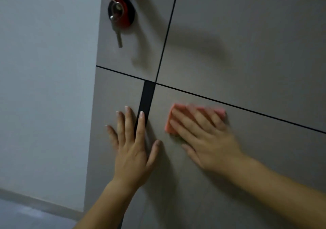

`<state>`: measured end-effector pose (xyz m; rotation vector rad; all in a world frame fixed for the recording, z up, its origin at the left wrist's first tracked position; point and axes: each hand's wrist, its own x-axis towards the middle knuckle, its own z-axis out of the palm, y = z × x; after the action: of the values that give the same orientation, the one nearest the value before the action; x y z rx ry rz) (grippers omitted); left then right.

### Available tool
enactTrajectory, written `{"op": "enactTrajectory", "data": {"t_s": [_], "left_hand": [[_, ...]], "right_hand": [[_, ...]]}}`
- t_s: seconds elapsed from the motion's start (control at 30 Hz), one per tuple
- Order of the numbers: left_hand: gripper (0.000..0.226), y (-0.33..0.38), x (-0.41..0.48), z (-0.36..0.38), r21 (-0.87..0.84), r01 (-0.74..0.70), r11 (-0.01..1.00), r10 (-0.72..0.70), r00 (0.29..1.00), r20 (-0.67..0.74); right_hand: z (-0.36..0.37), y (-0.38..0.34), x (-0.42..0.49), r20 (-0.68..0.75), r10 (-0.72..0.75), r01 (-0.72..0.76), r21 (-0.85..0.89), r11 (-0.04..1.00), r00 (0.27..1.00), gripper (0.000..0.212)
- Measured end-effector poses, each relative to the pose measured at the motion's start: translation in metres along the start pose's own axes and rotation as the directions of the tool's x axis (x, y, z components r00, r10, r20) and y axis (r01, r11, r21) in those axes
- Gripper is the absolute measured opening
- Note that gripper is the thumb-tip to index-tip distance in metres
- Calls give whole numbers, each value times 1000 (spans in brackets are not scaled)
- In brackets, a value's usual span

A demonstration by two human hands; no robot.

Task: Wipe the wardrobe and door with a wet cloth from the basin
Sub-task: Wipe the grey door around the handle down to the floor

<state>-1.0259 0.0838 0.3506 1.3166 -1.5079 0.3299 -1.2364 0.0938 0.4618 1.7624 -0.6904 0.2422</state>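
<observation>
Head view: cloth [171,123] pressed right of strip [147,96] by flat right hand [208,140]; door [247,52] probably braced by empty, spread left hand [132,149].

Home interior, grey panelled door [247,34] with keys [117,20] in lock, plain wall [44,70]

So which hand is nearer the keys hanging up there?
Left. The left hand lies flat almost straight below the keys; the right hand presses the pink cloth farther right.
</observation>
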Motion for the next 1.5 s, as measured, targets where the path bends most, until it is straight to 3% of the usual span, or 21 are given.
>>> {"op": "enactTrajectory", "data": {"t_s": [0.1, 0.33, 0.5, 0.6, 0.77, 0.87, 1.03, 1.2, 1.3, 1.43, 1.5], "left_hand": [[88, -7, -8, 5, -55, 96, 994, -97, 995, -25], [92, -29, -21, 12, -88, 217, 972, -221, 974, -43], [91, -31, -20, 17, -116, 201, 973, -211, 975, -75], [88, -32, -23, 19, -151, 191, 970, -210, 970, -120], [86, -42, -40, 23, -177, 189, 966, -215, 967, -139], [86, -48, -49, 25, -168, 176, 970, -199, 971, -133], [88, -47, -50, 27, -208, 240, 948, -273, 950, -148], [84, -57, -57, 28, -210, 196, 958, -227, 965, -134], [82, -63, -63, 28, -200, 186, 962, -211, 971, -115], [81, -56, -70, 36, -156, 200, 967, -220, 969, -117], [83, -49, -77, 41, -171, 220, 960, -240, 965, -109]], "right_hand": [[-3, 1, 45, -21, 35, -36, -40, 999, 999, 70], [-2, -5, 13, 68, -166, 168, -11, 986, 984, 72], [-7, -20, 122, 28, -146, 147, -61, 987, 989, 68], [-7, -28, 139, 51, -150, 153, -57, 987, 987, 70], [-7, -26, 81, 143, -337, 338, 18, 941, 931, 66], [-8, -29, 110, 138, -431, 434, 10, 901, 892, 63], [-5, -50, 174, 87, -339, 343, -46, 938, 937, 65], [2, -50, 78, 137, -443, 440, 50, 897, 886, 66], [4, -50, 70, 167, -486, 480, 77, 874, 858, 65], [3, -60, 124, 98, -372, 373, 6, 928, 923, 63], [7, -65, 110, 98, -337, 339, 2, 941, 936, 65]]}}
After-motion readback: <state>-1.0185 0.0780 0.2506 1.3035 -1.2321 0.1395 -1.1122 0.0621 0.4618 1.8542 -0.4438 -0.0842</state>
